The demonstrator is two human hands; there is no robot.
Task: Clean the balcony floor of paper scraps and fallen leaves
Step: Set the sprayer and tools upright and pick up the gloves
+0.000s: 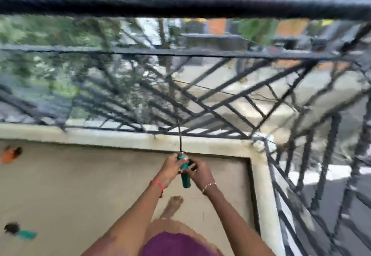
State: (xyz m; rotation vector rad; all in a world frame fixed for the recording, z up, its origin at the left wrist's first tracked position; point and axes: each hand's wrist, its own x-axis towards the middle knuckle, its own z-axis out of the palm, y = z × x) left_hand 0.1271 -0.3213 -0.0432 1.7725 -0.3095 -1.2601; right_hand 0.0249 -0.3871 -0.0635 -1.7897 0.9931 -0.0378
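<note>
Left hand and right hand both curled round a teal handle, held above the balcony floor near its black railing corner, blurred orange item and teal item on the floor far left

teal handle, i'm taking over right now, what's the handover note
Left hand and right hand both grip the teal handle near the balcony corner, below the railing. Its far end is too blurred to make out. On the floor at far left lie an orange item and a dark-and-teal item, both blurred. Left to do: check those two. Progress so far cannot be judged.
</note>
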